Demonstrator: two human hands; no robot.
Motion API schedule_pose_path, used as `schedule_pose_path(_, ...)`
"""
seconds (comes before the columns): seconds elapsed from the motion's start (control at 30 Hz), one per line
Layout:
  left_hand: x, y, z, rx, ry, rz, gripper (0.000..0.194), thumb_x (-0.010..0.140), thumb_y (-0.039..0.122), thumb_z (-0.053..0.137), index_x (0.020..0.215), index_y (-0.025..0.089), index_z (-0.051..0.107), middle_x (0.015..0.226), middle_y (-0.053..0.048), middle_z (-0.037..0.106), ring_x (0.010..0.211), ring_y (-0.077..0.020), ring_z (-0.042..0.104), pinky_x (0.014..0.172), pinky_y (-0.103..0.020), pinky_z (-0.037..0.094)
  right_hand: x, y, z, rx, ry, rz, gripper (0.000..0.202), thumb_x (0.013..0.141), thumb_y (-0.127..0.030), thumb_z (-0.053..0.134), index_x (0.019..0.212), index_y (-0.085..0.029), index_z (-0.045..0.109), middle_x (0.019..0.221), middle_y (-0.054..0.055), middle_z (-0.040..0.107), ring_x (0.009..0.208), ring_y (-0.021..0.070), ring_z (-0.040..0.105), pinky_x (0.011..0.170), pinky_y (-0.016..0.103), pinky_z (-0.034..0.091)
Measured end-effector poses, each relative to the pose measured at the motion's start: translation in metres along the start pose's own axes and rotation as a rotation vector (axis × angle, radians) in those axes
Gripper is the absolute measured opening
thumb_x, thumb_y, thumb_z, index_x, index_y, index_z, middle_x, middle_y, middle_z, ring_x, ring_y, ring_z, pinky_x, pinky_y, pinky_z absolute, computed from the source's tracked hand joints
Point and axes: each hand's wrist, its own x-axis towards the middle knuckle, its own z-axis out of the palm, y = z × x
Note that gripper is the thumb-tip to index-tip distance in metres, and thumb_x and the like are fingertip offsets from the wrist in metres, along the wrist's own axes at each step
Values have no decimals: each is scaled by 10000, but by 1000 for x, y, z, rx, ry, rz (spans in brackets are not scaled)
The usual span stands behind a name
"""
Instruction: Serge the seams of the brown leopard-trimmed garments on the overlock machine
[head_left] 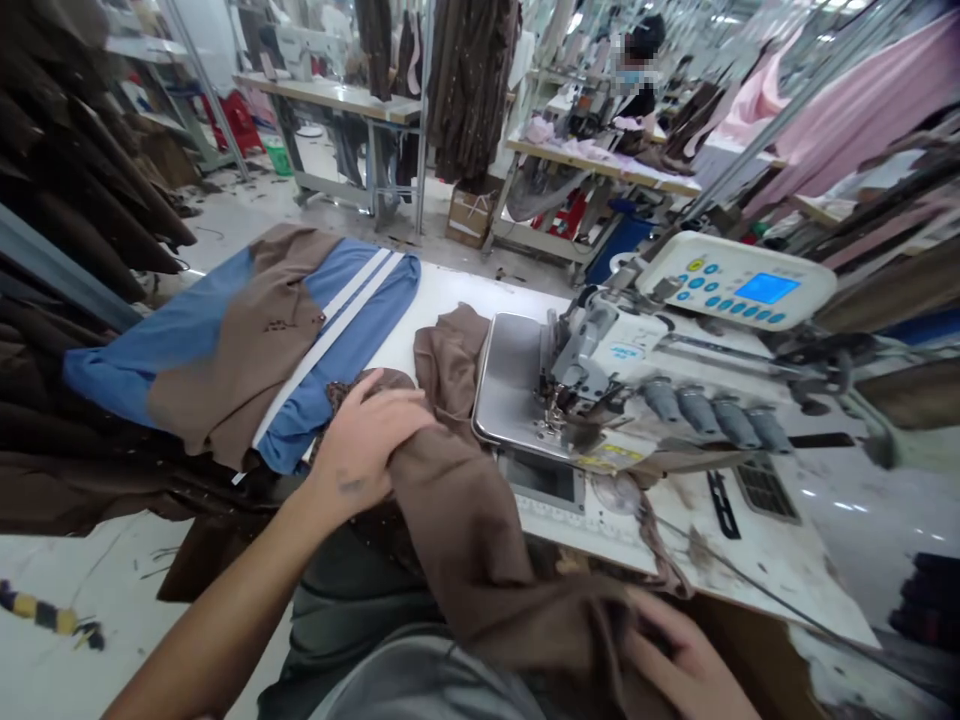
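Note:
Brown fabric (480, 520) stretches across my lap between my two hands, in front of a white sewing machine (611, 350). My left hand (375, 430) rests over a bunched part of it at the table's front edge, fingers closed on the cloth. At the lower right, my right hand (679, 650) grips the other end, its fingertips partly hidden in the folds. A crumpled brown piece (450, 355) lies beside the machine's metal plate (514, 365).
Blue fabric with white stripes (367, 300) and a brown piece (240, 350) lie on the left. A control panel (742, 280) tops the machine. Brown garments (75, 130) hang at far left. A person (641, 70) sits in the background.

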Motion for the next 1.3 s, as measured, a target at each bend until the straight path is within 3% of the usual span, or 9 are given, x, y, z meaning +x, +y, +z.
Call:
schedule_pose_path(0.13,-31,57,-19,-103,-49,53,565,820,214,512,1370,302,607,1327,-36,732,1292,-273,652,1320,-549,213,9,-36,32,-79,193,-162,402,837,-528,800,1137,-262,784,1117,114,807,1013,323,786,865,362,652)
schedule_pose_path(0.23,-54,89,-14,-150,-30,14,598,797,196,496,1385,261,582,1234,-78,755,1156,-276,706,1167,-512,466,18,-74,88,-116,-153,-480,651,754,-483,884,1324,-222,706,1330,166,719,1196,358,713,1015,414,596)
schedule_pose_path(0.37,-87,102,-10,-102,97,14,411,902,186,470,1288,233,603,853,-66,732,713,-217,682,612,-333,545,28,-109,126,-9,-444,-693,295,918,-165,540,1154,-215,709,1134,104,762,1019,235,752,850,300,599)
schedule_pose_path(0.63,-161,83,-14,317,67,-483,475,786,116,545,1190,306,706,1238,-48,721,1078,-284,674,844,-370,546,9,-108,66,233,-365,-739,456,1083,-516,438,788,-253,664,580,13,616,508,179,610,511,284,435)
schedule_pose_path(0.8,-182,62,-34,140,135,-961,477,747,174,563,1156,347,737,1208,-5,753,1079,-299,698,829,-376,551,16,-71,37,115,21,-535,381,1015,-555,598,863,-251,771,776,74,757,668,250,718,580,308,547)
schedule_pose_path(0.93,-150,69,-54,-364,366,-966,330,712,185,553,988,272,712,921,20,754,860,-221,700,748,-294,552,36,-83,44,-185,135,-492,262,939,-477,717,1071,-258,775,1101,90,776,1000,309,739,875,387,595)
schedule_pose_path(1.07,-90,86,-59,-533,178,-804,228,742,145,537,890,221,693,851,14,715,812,-187,659,731,-260,521,46,-128,107,-191,-278,-669,874,752,-543,902,1509,-261,570,1490,133,619,1322,377,610,1082,471,519)
schedule_pose_path(1.2,-78,75,-64,-649,124,-842,150,831,225,609,917,204,731,889,-7,743,854,-202,681,746,-258,531,66,-151,153,146,-717,-539,252,961,-403,693,1063,-194,793,977,66,793,904,267,737,827,362,573)
schedule_pose_path(1.3,-105,54,-58,-829,79,-1057,348,850,467,732,1028,171,776,977,-68,785,923,-263,722,802,-317,580,84,-149,152,553,-841,-214,303,915,-462,731,973,-171,789,813,25,761,701,179,687,658,267,535)
